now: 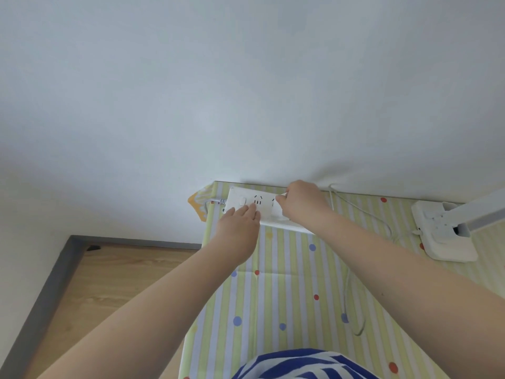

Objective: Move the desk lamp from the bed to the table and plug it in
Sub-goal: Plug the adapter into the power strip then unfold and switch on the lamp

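A white power strip (246, 199) lies along the far edge of the table (287, 283), against the wall. My left hand (240, 222) presses flat on the strip's near left part, fingers straight. My right hand (302, 201) grips the lamp's white plug (280, 200) over a socket further right on the strip; the plug is mostly hidden by my fingers. The white desk lamp (448, 236) stands on the table at the far right, its arm running out of view. Its thin white cord (352, 269) loops across the tablecloth.
The table wears a green and white striped cloth with coloured dots. A white wall rises right behind the strip. Wooden floor (114, 283) with a grey skirting lies to the left of the table. My striped blue shirt shows at the bottom.
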